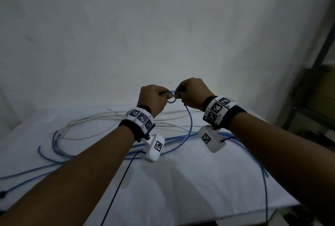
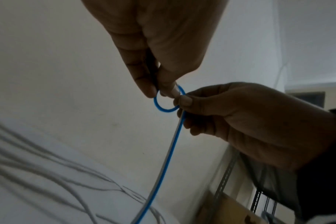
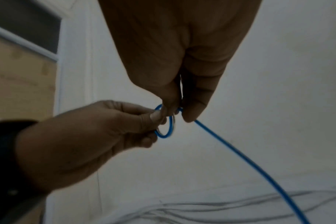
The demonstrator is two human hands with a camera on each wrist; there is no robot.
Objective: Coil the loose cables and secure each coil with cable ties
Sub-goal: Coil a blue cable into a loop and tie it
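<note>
Both hands are raised above the white-covered table [image 1: 181, 180], holding one end of a blue cable [image 1: 190, 128]. The end is bent into a small loop [image 1: 171, 97] between them. My left hand [image 1: 165, 95] pinches the loop's left side with thumb and fingers, as the left wrist view shows of this hand [image 2: 159, 91] and loop [image 2: 164, 106]. My right hand [image 1: 178, 95] pinches where the loop crosses, and the cable [image 3: 240, 159] hangs from this hand [image 3: 180, 112] down to the table. More blue cable [image 1: 54, 146] and white cables [image 1: 101, 119] lie loose on the table.
A metal shelf frame [image 1: 322, 48] with cardboard boxes [image 1: 319, 90] stands at the right. A pale wall [image 1: 163, 26] rises behind the table. A small dark object [image 1: 2, 194] lies at the left edge. The table's front edge [image 1: 235, 215] runs at lower right.
</note>
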